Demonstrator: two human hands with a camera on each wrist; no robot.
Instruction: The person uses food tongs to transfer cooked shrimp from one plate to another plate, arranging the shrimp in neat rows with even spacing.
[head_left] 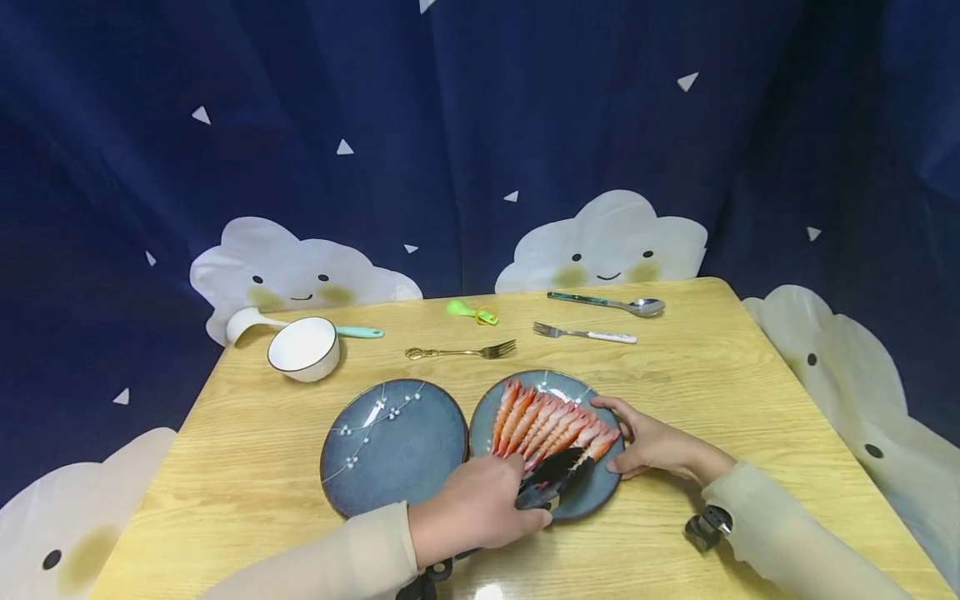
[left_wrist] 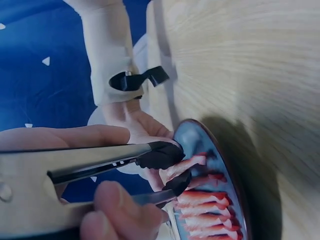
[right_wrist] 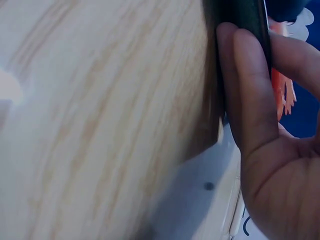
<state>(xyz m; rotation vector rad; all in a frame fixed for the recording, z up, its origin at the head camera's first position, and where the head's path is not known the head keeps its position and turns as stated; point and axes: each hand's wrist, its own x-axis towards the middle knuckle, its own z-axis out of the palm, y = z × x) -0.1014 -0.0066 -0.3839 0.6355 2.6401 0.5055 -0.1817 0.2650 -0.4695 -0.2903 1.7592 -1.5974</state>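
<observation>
My left hand (head_left: 476, 507) holds a pair of tongs (left_wrist: 30, 190) with metal arms and black tips. The black tips (head_left: 551, 475) are spread over the near right part of a row of several orange-and-white shrimp (head_left: 543, 421). In the left wrist view they stand on both sides of the end shrimp (left_wrist: 181, 166); whether they touch it I cannot tell. The shrimp lie side by side on a blue-grey plate (head_left: 596, 496). At that plate's right rim my right hand (head_left: 663, 446) grips the edge. Seen from the right wrist, fingers (right_wrist: 255, 75) press under the plate.
A second blue-grey plate (head_left: 405, 450) with a blossom pattern sits just left. Behind lie a gold fork (head_left: 461, 352), a white-handled fork (head_left: 585, 334), a spoon (head_left: 607, 302) and a small green utensil (head_left: 471, 311). A white bowl (head_left: 303, 348) and a ladle (head_left: 247, 321) stand at the back left.
</observation>
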